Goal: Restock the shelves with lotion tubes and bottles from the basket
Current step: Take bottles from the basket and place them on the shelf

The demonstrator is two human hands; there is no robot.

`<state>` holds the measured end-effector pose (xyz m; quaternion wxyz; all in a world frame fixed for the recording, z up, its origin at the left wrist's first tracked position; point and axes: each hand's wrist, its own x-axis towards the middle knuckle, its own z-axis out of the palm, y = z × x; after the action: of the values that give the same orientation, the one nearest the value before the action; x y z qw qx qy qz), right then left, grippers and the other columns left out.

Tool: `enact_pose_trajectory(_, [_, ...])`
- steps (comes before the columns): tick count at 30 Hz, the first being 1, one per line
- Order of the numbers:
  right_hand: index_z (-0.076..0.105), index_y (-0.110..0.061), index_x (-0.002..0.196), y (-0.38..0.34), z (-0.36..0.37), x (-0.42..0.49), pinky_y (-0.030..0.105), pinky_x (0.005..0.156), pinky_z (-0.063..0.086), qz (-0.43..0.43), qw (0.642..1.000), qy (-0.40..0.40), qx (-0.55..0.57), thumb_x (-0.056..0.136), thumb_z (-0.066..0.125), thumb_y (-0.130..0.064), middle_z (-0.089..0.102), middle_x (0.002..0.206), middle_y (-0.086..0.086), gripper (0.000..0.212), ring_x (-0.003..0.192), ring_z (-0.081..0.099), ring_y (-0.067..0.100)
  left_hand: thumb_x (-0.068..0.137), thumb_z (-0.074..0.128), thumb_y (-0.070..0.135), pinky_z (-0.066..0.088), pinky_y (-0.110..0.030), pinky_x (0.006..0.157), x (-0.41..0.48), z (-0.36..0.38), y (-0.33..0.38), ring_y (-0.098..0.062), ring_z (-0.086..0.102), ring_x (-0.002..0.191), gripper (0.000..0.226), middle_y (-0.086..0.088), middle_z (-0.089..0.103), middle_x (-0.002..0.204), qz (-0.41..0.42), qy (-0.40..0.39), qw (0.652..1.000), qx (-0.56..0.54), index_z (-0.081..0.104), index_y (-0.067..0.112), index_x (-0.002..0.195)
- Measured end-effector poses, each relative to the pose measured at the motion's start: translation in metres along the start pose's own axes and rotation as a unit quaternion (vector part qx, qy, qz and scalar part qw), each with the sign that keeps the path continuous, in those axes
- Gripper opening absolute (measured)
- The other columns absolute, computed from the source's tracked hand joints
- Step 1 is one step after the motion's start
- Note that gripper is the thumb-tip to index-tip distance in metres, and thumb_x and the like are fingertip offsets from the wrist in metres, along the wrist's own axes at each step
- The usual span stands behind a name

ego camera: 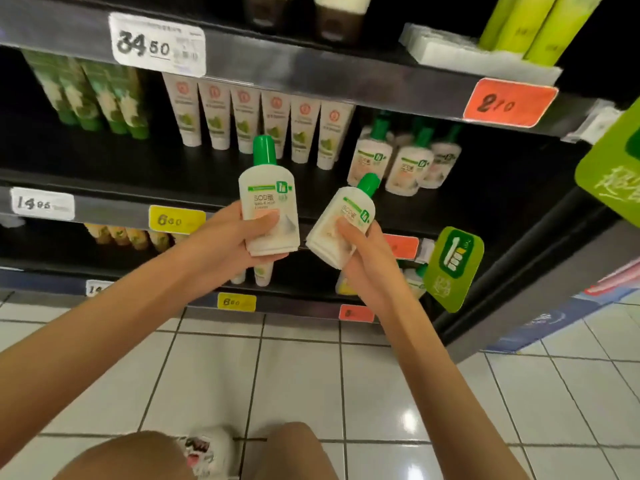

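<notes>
The left grip (239, 240) curls round a white bottle (268, 192) held upright, green cap up, while the right grip (367, 261) clasps a second bottle (341, 220), cap tilted up-right.

Two green-capped bottles (268, 209) in hand, one per hand. Three matching shelf bottles (408, 171) up front just above the right hand (367, 258), more behind, can't count those. Six white tubes (246, 123) in a row above the left hand (235, 240), four green tubes (104, 98) up and left of it. Three lime bottles (530, 26) way up right. Two yellow price tags (176, 220), three orange tags (509, 102).
</notes>
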<state>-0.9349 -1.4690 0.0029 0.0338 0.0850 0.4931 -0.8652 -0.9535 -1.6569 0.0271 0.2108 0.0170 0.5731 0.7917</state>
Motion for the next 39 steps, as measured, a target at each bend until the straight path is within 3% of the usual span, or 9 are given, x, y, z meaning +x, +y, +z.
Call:
enact_pose_trajectory(4, [0.042, -0.016, 0.123, -0.013, 0.003, 0.029, 0.034, 0.09, 0.053, -0.036, 0.998, 0.032, -0.038, 0.087, 0.057, -0.008, 0.063, 0.105, -0.002, 0.039, 0.097, 0.063, 0.011, 0.086, 0.053, 0.018, 0.057, -0.018, 0.064, 0.028, 0.0, 0.0, -0.003, 0.067, 0.094, 0.025, 0.013, 0.072, 0.101, 0.024, -0.008, 0.998, 0.051, 0.058, 0.029, 0.108])
enact_pose_trajectory(9, [0.058, -0.012, 0.114, -0.07, -0.015, 0.02, 0.027, 0.079, 0.057, 0.018, 0.965, -0.011, -0.262, 0.084, 0.061, -0.013, 0.068, 0.108, 0.003, 0.03, 0.096, 0.066, 0.013, 0.087, 0.051, 0.016, 0.055, -0.016, 0.069, 0.064, 0.027, 0.004, -0.005, 0.066, 0.098, 0.027, 0.008, 0.07, 0.109, 0.033, -0.053, 0.998, 0.023, 0.057, 0.025, 0.111])
enact_pose_trajectory(13, [0.061, -0.006, 0.108, -0.128, -0.03, 0.017, 0.029, 0.069, 0.058, 0.079, 0.979, -0.046, -0.18, 0.069, 0.064, -0.016, 0.071, 0.097, 0.005, 0.04, 0.086, 0.07, 0.015, 0.082, 0.053, 0.018, 0.055, -0.016, 0.071, 0.085, 0.054, 0.003, -0.004, 0.066, 0.098, 0.028, 0.008, 0.071, 0.106, 0.049, -0.092, 0.994, 0.015, 0.057, 0.021, 0.11])
enact_pose_trajectory(15, [0.06, -0.005, 0.109, -0.147, -0.039, 0.019, 0.028, 0.066, 0.058, 0.09, 0.974, -0.039, -0.205, 0.067, 0.062, -0.017, 0.071, 0.095, 0.005, 0.043, 0.085, 0.07, 0.015, 0.088, 0.051, 0.014, 0.056, -0.017, 0.074, 0.092, 0.066, 0.0, -0.004, 0.065, 0.1, 0.023, 0.006, 0.07, 0.108, 0.047, -0.094, 0.994, 0.012, 0.057, 0.02, 0.11])
enact_pose_trajectory(18, [0.06, -0.007, 0.102, -0.155, -0.06, 0.025, 0.028, 0.06, 0.058, 0.096, 0.971, -0.001, -0.219, 0.08, 0.057, -0.011, 0.073, 0.088, 0.004, 0.023, 0.08, 0.071, 0.014, 0.089, 0.051, 0.012, 0.055, -0.014, 0.07, 0.094, 0.071, -0.007, 0.001, 0.066, 0.095, 0.022, 0.009, 0.069, 0.104, 0.049, -0.087, 0.994, 0.048, 0.056, 0.022, 0.108])
enact_pose_trajectory(21, [0.057, -0.007, 0.111, -0.155, -0.09, 0.038, 0.033, 0.07, 0.058, 0.048, 0.982, 0.089, -0.162, 0.089, 0.051, -0.006, 0.066, 0.097, 0.004, 0.022, 0.089, 0.065, 0.015, 0.088, 0.052, 0.012, 0.054, -0.012, 0.068, 0.094, 0.065, -0.012, 0.004, 0.065, 0.092, 0.025, 0.012, 0.068, 0.103, 0.049, -0.082, 0.993, 0.076, 0.055, 0.025, 0.108])
enact_pose_trajectory(25, [0.052, -0.013, 0.117, -0.143, -0.122, 0.065, 0.035, 0.082, 0.049, 0.007, 0.94, 0.203, -0.275, 0.083, 0.062, -0.005, 0.063, 0.113, 0.005, 0.036, 0.111, 0.057, 0.021, 0.088, 0.053, 0.011, 0.054, -0.012, 0.068, 0.102, 0.063, -0.011, 0.004, 0.065, 0.092, 0.025, 0.014, 0.07, 0.1, 0.058, -0.065, 0.992, 0.095, 0.055, 0.026, 0.108])
enact_pose_trajectory(32, [0.038, -0.005, 0.131, -0.112, -0.146, 0.103, 0.039, 0.098, 0.045, -0.144, 0.897, 0.24, -0.342, 0.083, 0.062, 0.0, 0.054, 0.129, 0.015, 0.054, 0.119, 0.052, 0.027, 0.088, 0.053, 0.006, 0.052, -0.009, 0.066, 0.118, 0.081, -0.014, 0.009, 0.066, 0.083, 0.026, 0.023, 0.072, 0.083, 0.092, -0.053, 0.988, 0.108, 0.057, 0.03, 0.098])
enact_pose_trajectory(39, [0.041, -0.007, 0.13, -0.108, -0.16, 0.119, 0.026, 0.088, 0.043, -0.166, 0.872, 0.233, -0.397, 0.082, 0.064, -0.006, 0.055, 0.13, 0.013, 0.053, 0.118, 0.052, 0.024, 0.087, 0.053, 0.005, 0.053, -0.011, 0.071, 0.121, 0.072, -0.025, 0.007, 0.064, 0.089, 0.03, 0.018, 0.066, 0.098, 0.093, -0.042, 0.987, 0.121, 0.055, 0.032, 0.1])
